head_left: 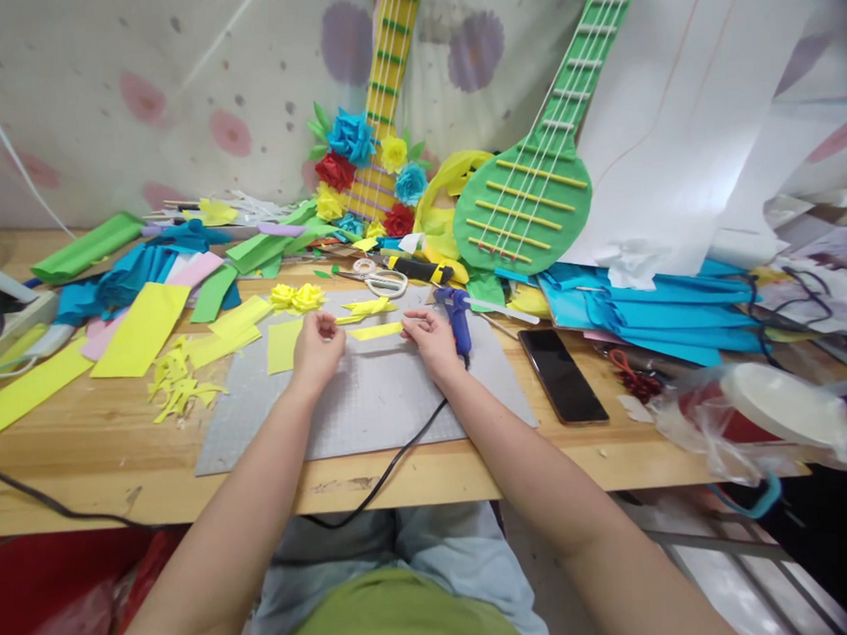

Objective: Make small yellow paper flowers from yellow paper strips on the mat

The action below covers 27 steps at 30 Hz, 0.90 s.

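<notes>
Yellow strip (377, 332) is between the hands, just over the grey mat (372, 423). Right hand (431, 341) pinches its right end. Left hand (318, 348) has curled fingers by the left end; from here I can't tell if it grips.

For clean handling I'd keep the pull light and even, since it looks like thin paper and could crease or tear. Hold by the ends, wrists low. Watch the blue glue gun (457, 321) right beside the right hand, and its black cord (394, 461) crossing the mat: a forearm could snag it.

Hard to see: thumb pads, exact strip ends, any glue on it. Gun's nozzle is unclear near the right fingers; can't tell if it's hot. Yellow pieces (365, 309) behind blur together.
</notes>
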### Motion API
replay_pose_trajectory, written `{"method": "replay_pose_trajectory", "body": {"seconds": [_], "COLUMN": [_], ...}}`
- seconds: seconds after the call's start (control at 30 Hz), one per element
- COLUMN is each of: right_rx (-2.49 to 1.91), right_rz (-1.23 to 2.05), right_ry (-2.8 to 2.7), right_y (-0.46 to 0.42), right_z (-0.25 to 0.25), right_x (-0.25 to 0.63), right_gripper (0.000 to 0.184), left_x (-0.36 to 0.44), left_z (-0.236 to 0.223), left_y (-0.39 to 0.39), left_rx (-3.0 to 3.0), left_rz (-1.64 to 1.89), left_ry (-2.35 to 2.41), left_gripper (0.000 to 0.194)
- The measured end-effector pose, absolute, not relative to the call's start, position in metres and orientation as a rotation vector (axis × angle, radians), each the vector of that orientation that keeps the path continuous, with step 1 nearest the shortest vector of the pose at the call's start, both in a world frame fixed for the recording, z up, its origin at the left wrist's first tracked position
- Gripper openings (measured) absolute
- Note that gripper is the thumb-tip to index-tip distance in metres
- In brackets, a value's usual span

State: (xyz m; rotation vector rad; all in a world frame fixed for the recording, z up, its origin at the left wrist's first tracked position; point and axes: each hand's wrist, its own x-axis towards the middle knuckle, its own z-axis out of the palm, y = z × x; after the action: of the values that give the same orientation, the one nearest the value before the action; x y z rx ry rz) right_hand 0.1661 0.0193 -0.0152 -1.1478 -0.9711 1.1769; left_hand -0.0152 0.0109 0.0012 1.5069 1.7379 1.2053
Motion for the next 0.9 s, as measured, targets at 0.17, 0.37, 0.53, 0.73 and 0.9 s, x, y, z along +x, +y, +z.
{"method": "replay_pose_trajectory", "body": {"seconds": [0.17,0.37,0.53,0.73,0.9], "right_rx": [-1.176,-1.233,-1.417,-1.597,-1.522], "right_rz": [1.141,1.124,1.04,0.644,0.339], "right_ry": [-0.966,-0.941,-1.093,-1.487,-2.072], "right_y": [0.019,0.022,0.02,0.018,0.027], "right_z": [-0.014,-0.013,-0.013,-0.009,0.006], "right_x": [0.168,0.166,0.159,0.158,0.156], "right_gripper": [0.026,0.025,0.019,0.027,0.026], "left_x": [-0.016,-0.014,-0.016,-0.01,-0.002], "left_z": [0.006,0.007,0.003,-0.001,-0.011], "left_y": [0.018,0.008,0.003,0.017,0.028], "left_rx": [2.152,2.074,2.003,2.322,2.469], "left_rz": [0.854,0.721,0.884,0.923,0.734], "left_ry": [1.875,1.873,1.821,1.725,1.629], "left_gripper": [0.037,0.044,0.049,0.039,0.036]}}
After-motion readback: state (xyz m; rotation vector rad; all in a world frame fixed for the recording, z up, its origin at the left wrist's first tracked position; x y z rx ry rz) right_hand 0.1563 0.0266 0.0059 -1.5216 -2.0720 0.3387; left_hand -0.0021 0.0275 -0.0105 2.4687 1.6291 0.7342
